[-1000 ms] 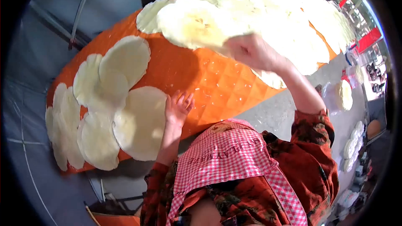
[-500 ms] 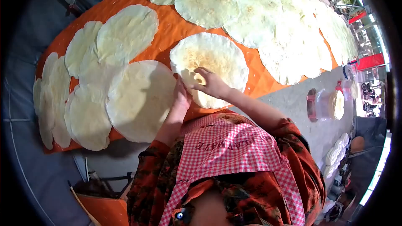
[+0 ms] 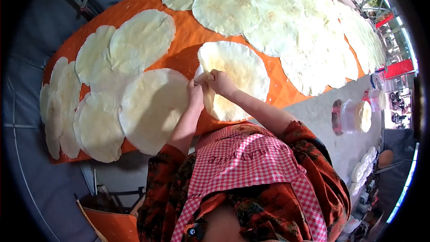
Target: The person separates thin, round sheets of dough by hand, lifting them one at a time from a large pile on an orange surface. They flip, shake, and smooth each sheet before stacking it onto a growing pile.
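A round, thin flatbread (image 3: 242, 71) with faint brown patches lies on the orange cloth (image 3: 186, 27) in front of me. Its left edge is lifted and creased between my hands. My right hand (image 3: 222, 84) has its fingers closed on that raised edge. Just to the left, my left hand (image 3: 195, 95) pinches at the same edge, its fingertips close to the right hand. Beside my left hand lies another flatbread (image 3: 152, 107), partly in shadow. What exactly sits between the left fingertips is hard to make out.
Overlapping flatbreads (image 3: 273, 22) cover the far right of the table, and more flatbreads (image 3: 101, 125) lie at the left. On the floor to the right stands a stack of pale rounds (image 3: 363, 116) in clear plastic. A grey tarp wall (image 3: 27, 85) runs along the left.
My right hand has gone from resting over the flatbread with fingers spread to gripping its left edge. That edge now rises and folds. The view has shifted slightly.
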`<action>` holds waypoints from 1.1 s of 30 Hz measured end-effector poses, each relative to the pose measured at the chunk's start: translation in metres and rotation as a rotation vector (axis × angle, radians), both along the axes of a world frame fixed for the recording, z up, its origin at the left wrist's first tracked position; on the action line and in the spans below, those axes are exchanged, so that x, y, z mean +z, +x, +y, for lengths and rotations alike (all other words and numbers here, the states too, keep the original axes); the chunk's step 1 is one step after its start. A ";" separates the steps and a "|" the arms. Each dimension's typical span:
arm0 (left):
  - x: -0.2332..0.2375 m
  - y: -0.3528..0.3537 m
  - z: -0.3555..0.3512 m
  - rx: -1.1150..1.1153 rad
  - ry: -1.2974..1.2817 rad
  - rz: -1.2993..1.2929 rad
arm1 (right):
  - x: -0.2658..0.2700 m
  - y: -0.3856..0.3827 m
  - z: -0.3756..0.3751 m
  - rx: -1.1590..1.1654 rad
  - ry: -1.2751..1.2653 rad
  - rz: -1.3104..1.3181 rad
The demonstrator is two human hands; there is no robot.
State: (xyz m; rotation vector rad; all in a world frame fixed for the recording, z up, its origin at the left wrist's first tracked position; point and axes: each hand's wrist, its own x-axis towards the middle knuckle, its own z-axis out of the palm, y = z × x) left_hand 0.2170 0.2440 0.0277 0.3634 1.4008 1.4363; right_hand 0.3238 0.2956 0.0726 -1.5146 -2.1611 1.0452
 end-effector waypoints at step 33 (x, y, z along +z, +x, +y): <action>0.075 0.093 -0.043 -0.144 0.308 0.959 | 0.066 0.083 0.003 0.193 0.154 0.063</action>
